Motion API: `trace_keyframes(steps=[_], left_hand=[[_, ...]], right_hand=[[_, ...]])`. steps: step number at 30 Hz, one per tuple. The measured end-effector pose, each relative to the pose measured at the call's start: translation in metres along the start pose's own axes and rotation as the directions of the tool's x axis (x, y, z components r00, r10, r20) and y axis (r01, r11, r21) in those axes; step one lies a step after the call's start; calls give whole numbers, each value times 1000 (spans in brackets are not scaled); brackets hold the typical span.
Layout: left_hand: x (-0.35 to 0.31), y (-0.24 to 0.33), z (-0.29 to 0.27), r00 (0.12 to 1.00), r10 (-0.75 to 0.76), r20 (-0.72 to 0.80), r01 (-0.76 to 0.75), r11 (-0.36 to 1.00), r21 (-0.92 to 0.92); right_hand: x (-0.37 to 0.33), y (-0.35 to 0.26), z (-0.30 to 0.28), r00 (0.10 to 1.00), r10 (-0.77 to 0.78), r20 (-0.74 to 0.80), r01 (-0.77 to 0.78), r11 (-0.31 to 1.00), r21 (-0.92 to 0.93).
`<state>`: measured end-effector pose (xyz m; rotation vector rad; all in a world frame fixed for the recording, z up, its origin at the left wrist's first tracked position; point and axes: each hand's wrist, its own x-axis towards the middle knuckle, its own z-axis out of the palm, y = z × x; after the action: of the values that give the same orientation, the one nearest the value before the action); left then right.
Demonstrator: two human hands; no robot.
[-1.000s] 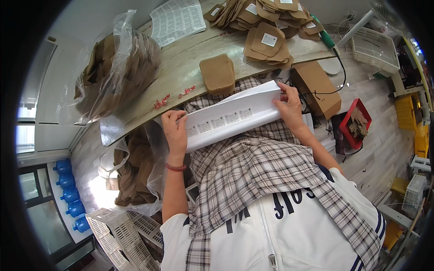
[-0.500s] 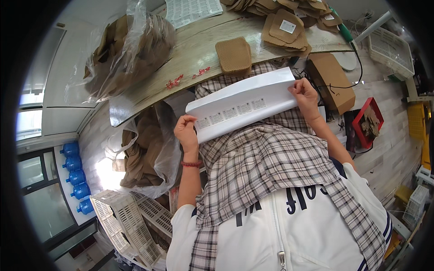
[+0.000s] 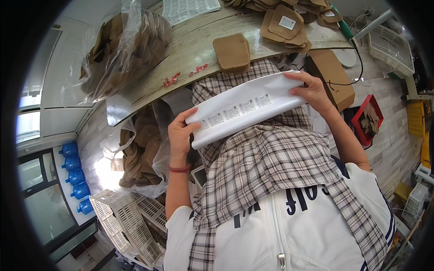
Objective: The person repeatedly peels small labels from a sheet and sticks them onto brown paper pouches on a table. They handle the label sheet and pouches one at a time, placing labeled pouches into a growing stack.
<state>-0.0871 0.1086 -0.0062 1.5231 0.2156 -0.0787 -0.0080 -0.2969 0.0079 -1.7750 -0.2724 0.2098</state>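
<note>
The left hand (image 3: 181, 131) has its grip pinched nearly closed, thumb and fingers on the near left end of a white sheet (image 3: 277, 91); the right hand (image 3: 314, 92) has its grip closed the same way on the far right end. The sheet is stretched between the two grips, its lower side curled into a rounded fold, with a slanting row of small printed labels (image 3: 232, 111) facing up. Below both grips spreads a plaid apron (image 3: 266, 156). Beyond them is the table (image 3: 192, 56), where a stack of brown pads (image 3: 229, 52) sits at the edge, between the grips from side to side. A clear bag (image 3: 129, 56) of brown pieces lies beyond and left of the left grip; right of the right grip are a cardboard box (image 3: 332, 81) and a red tray (image 3: 356, 121).
</note>
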Motion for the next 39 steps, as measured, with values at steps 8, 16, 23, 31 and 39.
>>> trace_keyframes(steps=[8, 16, 23, 31, 39], left_hand=[[1, 12, 0, 999, -26, 28, 30, 985, -170], [2, 22, 12, 960, 278, 37, -256, 812, 525], [44, 5, 2, 958, 103, 267, -273, 605, 748], [60, 17, 66, 895, 196, 401, -443, 504, 741], [67, -11, 104, 950, 188, 251, -310, 679, 665]], right_hand=[[0, -5, -9, 998, -18, -66, 17, 1000, -13], [6, 15, -15, 914, -396, -85, 257, 729, -635], [12, 52, 15, 913, -316, -259, 150, 848, -507], [20, 68, 29, 842, -483, -241, 217, 711, -669], [19, 37, 34, 872, -423, -246, 88, 631, -771]])
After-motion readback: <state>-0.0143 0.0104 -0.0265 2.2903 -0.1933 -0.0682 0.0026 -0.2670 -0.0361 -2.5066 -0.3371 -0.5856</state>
